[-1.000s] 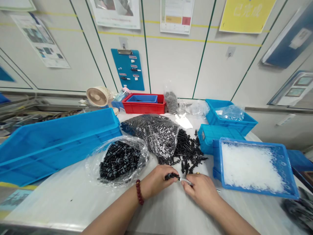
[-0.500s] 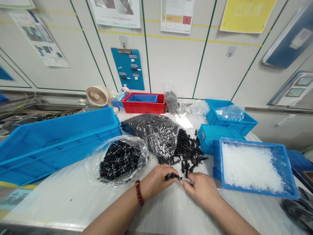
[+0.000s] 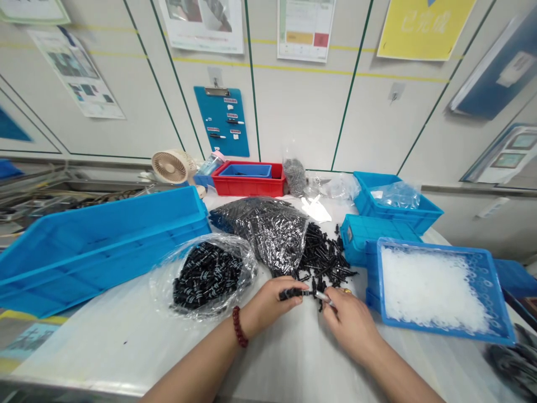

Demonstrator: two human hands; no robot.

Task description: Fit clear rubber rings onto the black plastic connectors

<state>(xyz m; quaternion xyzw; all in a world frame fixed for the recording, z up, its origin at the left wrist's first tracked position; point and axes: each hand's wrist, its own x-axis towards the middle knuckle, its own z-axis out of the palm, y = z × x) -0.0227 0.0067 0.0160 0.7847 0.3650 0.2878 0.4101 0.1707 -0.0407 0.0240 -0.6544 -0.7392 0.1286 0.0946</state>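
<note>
My left hand is closed around a slim black plastic part, its narrow end pointing right. In my right hand, closed fingers grip a silver pen-like tool, its tip close to that narrow end; whether they touch I cannot tell. Just beyond the hands lies a loose pile of black parts, spilling from a large clear bag. Left of my left hand, an open clear bag holds black parts with pale rings. On the right, a blue bin contains many small white rings.
A long blue bin stands at the left. Along the back are a fan, a red bin and a bag of grey pieces. White gloves lie behind the pile. Two more blue boxes stand back right.
My right hand has shifted slightly right, drawing the tool a little away from my left hand. The left hand has risen slightly, showing more of the black part.
</note>
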